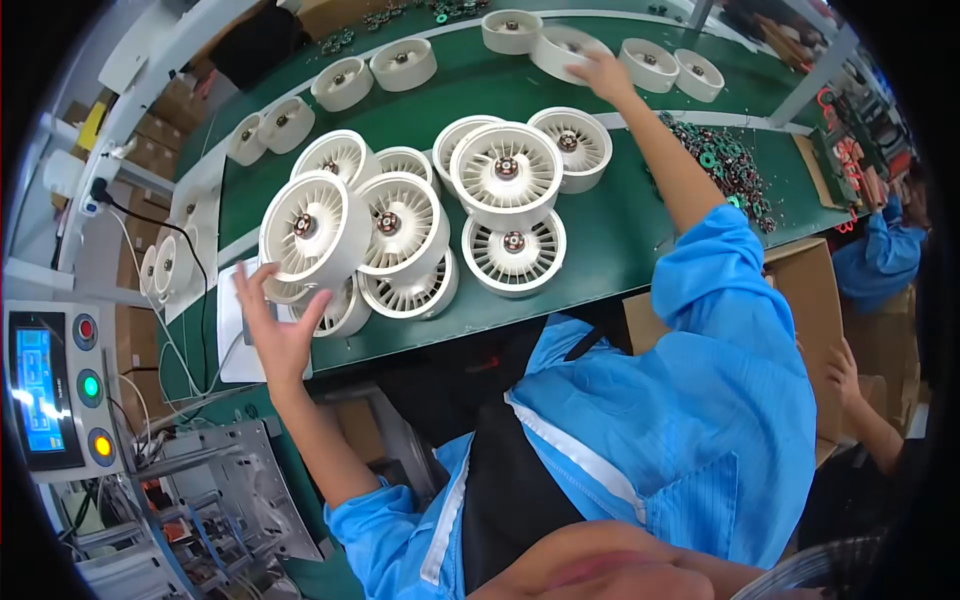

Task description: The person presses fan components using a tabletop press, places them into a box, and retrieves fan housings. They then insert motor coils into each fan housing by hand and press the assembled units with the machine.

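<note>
My left hand (283,325) has its thumb and fingers spread at the lower edge of a white finned wheel (314,228), which sits on top of a stack at the left. Far across the green table, my right hand (603,76) touches the right side of a white round part (566,55) that is blurred; how its fingers hold it is hard to see. Between my hands stand several more white wheels with dark hubs, piled in two groups, one wheel (507,174) on top of the right group.
More white wheels (403,65) line the table's far side. Small green and dark parts (712,160) lie heaped at the right. A control panel (62,390) with lit buttons stands at the left. Near a cardboard box (810,330) at the right are another person's hand and blue sleeve.
</note>
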`<state>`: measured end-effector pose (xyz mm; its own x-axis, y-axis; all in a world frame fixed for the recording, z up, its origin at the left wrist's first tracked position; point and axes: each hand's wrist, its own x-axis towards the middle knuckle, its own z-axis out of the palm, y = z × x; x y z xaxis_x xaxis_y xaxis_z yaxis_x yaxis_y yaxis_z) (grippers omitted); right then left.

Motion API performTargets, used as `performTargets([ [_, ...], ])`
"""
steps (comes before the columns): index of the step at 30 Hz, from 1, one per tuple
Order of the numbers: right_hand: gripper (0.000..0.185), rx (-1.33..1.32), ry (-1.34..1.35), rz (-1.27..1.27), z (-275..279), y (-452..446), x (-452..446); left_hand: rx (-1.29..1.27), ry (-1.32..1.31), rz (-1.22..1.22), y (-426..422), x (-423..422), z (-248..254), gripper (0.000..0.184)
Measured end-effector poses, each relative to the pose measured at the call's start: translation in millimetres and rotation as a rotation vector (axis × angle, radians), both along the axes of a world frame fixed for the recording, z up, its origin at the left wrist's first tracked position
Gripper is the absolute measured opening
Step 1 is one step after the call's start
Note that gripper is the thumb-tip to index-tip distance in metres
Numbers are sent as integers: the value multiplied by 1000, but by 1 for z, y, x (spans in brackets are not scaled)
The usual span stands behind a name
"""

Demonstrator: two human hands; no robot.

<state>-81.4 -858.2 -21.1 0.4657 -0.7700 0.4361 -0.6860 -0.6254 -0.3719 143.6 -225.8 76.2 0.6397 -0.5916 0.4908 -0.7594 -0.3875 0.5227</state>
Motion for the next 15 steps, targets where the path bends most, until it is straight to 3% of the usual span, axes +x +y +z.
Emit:
performTargets([
  [3,66,75,80,-85,-26,-29,-41,-32,355,-87,-9,19,-4,58],
  [6,55,-184,-106,44,14,25,-20,-82,45,-73,-12,21,-12,57],
  [8,46,252,-568,393,87,151,10,-227,-88,-50,-11,1,-3,56],
  [9,45,385,-662,599,122,227,18,-235,-197,-24,-5,-12,6,55],
  [11,64,749,-582,987,156,336,17,-278,-329,-18,2,-39,18,52],
  [12,71,932,-388,914,167,387,16,-321,-349,-42,8,-53,20,51],
  [13,75,1019,-400,1090,159,425,19,-364,-369,-88,15,-66,23,52],
  [15,68,1049,-354,1152,148,469,39,-471,-413,-95,28,-90,20,57],
])
